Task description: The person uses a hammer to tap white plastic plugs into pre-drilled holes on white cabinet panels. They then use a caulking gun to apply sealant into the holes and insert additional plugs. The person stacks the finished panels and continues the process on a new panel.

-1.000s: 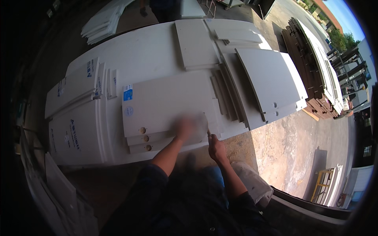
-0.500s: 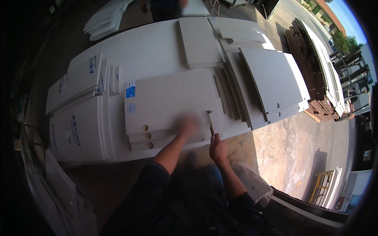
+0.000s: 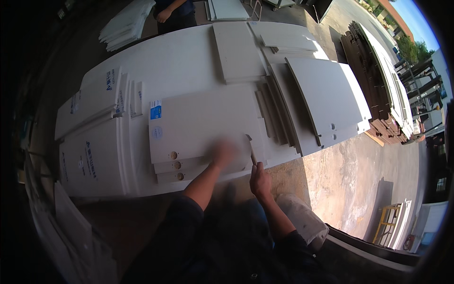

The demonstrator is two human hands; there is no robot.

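My right hand (image 3: 260, 181) is wrapped round the handle of a hammer (image 3: 254, 154), whose head points away from me over the near right part of a white panel (image 3: 203, 113). The panel tops a small stepped stack, with a blue label at its left and round holes along its near left edges. My left hand (image 3: 226, 152) is at the near edge of this panel, just left of the hammer head. A blur smears its fingers, so what they hold, if anything, is hidden.
The stack rests on a large white board surface (image 3: 165, 57). Printed white panels (image 3: 94, 156) lie at the left, more white panels (image 3: 326, 94) at the right. A brown stack of boards (image 3: 364, 85) stands beyond. A co-worker's hand (image 3: 163, 17) shows at the far side.
My right hand and the hammer have shifted slightly to the left. My left hand stays in about the same place. Across the boards, the co-worker has moved to the left.
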